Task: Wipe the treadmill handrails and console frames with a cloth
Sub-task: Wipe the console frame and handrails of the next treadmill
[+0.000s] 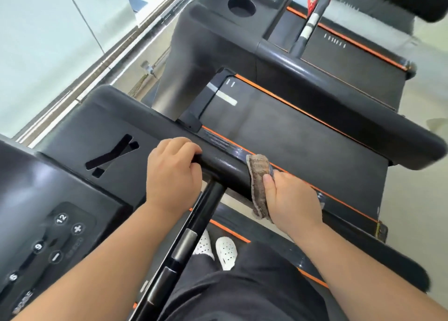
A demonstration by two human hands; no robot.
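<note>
A thick black handrail (225, 166) runs out from the treadmill console (80, 156) toward the right. My left hand (173, 172) curls over the rail where it meets the console. My right hand (292, 200) presses a brownish-grey cloth (258, 183) around the rail, just right of the left hand. The cloth wraps the rail from top to underside. A thinner black crossbar (184, 243) with grey sensor pads slopes down from the rail toward me.
Console buttons (60, 236) sit at lower left. A second treadmill (218, 44) with a cup holder stands beyond, its handrail (363, 117) parallel to mine. Orange-edged belts (303, 136) lie below. My white shoes (223, 250) stand on the deck. A window wall runs along the left.
</note>
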